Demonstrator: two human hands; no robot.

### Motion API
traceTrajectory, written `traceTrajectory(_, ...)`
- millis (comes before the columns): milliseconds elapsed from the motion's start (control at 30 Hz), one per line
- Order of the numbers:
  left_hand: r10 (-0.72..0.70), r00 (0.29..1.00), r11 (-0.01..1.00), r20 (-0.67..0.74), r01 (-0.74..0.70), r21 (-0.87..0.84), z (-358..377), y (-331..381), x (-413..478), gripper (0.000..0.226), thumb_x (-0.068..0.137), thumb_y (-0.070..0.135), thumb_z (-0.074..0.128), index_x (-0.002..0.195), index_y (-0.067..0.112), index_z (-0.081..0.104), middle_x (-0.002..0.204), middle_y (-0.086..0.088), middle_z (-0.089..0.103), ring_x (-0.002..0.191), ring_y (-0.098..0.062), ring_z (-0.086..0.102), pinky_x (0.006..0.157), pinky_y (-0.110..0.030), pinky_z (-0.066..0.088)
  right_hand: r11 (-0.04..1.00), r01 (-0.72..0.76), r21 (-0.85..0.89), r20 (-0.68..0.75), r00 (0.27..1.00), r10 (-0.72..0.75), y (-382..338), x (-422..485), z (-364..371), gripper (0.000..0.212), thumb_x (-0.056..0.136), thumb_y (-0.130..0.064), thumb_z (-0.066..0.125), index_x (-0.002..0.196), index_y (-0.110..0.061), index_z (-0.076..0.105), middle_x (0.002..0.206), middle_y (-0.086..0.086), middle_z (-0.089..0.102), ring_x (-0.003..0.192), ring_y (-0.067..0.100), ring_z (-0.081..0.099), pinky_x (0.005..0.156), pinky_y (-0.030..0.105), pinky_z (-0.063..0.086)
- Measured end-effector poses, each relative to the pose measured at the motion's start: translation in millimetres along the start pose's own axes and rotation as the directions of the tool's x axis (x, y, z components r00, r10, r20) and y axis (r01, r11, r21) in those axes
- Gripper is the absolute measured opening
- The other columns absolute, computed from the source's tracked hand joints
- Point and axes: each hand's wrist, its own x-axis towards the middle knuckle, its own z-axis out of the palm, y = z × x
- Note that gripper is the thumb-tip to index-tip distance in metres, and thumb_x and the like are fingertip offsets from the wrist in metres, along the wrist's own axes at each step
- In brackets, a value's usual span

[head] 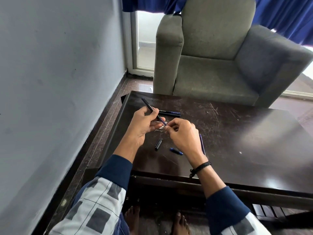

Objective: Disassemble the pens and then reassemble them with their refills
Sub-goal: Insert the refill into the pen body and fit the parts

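Right now my left hand (144, 126) is curled around a black pen barrel (151, 109), gripping it near the middle so that it tilts, its back end pointing up and away from me past my knuckles and its front end angled down toward my other hand. My right hand (183, 136) is pinched closed at that front end, thumb and fingertips meeting on the thin blue tip piece (164, 122) that sticks out of the barrel; how much of it is inside I cannot tell.

Just beyond my left hand, two more black pens (169, 113) lie side by side on the dark, scratched tabletop (237, 133), their blue-marked ends pointing to my right. Below and between my hands, nearer to me, a black cap (158, 144) lies loose on the tabletop. Beside it, partly under my right wrist, sits a short blue part (176, 150). On the outer side of my right hand a slim purple-blue refill (202, 145) lies on the surface, running roughly toward me. A black cord bracelet (200, 167) circles my right wrist.
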Motion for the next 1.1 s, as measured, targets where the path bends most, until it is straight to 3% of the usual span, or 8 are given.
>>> traceTrajectory(467, -0.012, 1.000, 1.000, 0.022, 0.012, -0.021, 1.9, -3.5, 0.2, 0.008, 0.100, 0.018, 0.064, 0.101, 0.010, 0.064, 0.088, -0.019, 0.077, 0.083, -0.028, 0.078, 0.069, -0.028, 0.063, 1.000, 0.002, 0.029, 0.016, 1.000, -0.003, 3.3, 3.1, -0.1, 0.007, 0.092, -0.033, 0.071, 0.092, -0.027, 0.075, 0.080, -0.012, 0.076, 0.080, 0.007, 0.071, 0.077, 0.034, 0.058)
traceTrajectory(600, 0.018, 0.999, 0.999, -0.031, -0.019, -0.046, -1.8, 0.6, 1.5, 0.009, 0.100, 0.017, 0.063, 0.101, 0.008, 0.064, 0.083, -0.016, 0.077, 0.082, -0.027, 0.076, 0.069, -0.027, 0.063, 0.997, -0.019, 0.074, 0.122, 0.992, 0.010, 7.7, 8.2, -8.6, 0.020, 0.086, -0.051, 0.075, 0.090, -0.032, 0.075, 0.079, -0.017, 0.073, 0.079, -0.004, 0.066, 0.070, 0.021, 0.052)
traceTrajectory(667, 0.024, 0.997, 0.996, -0.072, -0.030, -0.079, -5.6, 3.3, 3.0, 0.009, 0.100, 0.016, 0.063, 0.101, 0.007, 0.064, 0.082, -0.015, 0.075, 0.078, -0.023, 0.075, 0.065, -0.024, 0.061, 0.999, -0.038, -0.001, 0.172, 0.984, 0.038, 13.8, 10.9, -13.7, 0.023, 0.081, -0.054, 0.078, 0.087, -0.032, 0.074, 0.078, -0.018, 0.070, 0.079, -0.001, 0.065, 0.069, 0.021, 0.048)
traceTrajectory(800, 0.025, 0.996, 0.994, -0.089, -0.034, -0.104, -8.8, 5.4, 4.0, 0.010, 0.100, 0.016, 0.063, 0.104, 0.007, 0.064, 0.081, -0.012, 0.075, 0.076, -0.020, 0.075, 0.063, -0.022, 0.060, 0.952, -0.046, -0.302, 0.257, 0.958, 0.127, 27.7, 11.4, -12.5, 0.017, 0.080, -0.039, 0.079, 0.093, -0.030, 0.072, 0.096, -0.007, 0.074, 0.096, 0.021, 0.069, 0.084, 0.033, 0.053)
traceTrajectory(867, 0.023, 0.996, 0.995, -0.082, -0.031, -0.094, -7.1, 4.5, 3.4, 0.011, 0.100, 0.016, 0.063, 0.104, 0.006, 0.064, 0.082, -0.012, 0.074, 0.076, -0.019, 0.075, 0.064, -0.022, 0.060, 0.914, -0.019, -0.405, 0.301, 0.941, 0.153, 29.5, 9.1, -8.0, 0.018, 0.079, -0.035, 0.079, 0.094, -0.029, 0.070, 0.102, -0.003, 0.074, 0.099, 0.024, 0.069, 0.082, 0.033, 0.051)
traceTrajectory(1100, 0.026, 0.998, 0.997, -0.061, -0.030, -0.075, -5.6, 3.0, 2.5, 0.009, 0.100, 0.016, 0.063, 0.102, 0.007, 0.064, 0.080, -0.013, 0.075, 0.074, -0.019, 0.074, 0.065, -0.022, 0.060, 0.826, 0.125, -0.550, 0.392, 0.912, 0.122, 32.9, 3.5, 8.8, 0.017, 0.084, -0.019, 0.074, 0.100, -0.022, 0.069, 0.107, 0.007, 0.073, 0.101, 0.034, 0.070, 0.079, 0.036, 0.051)
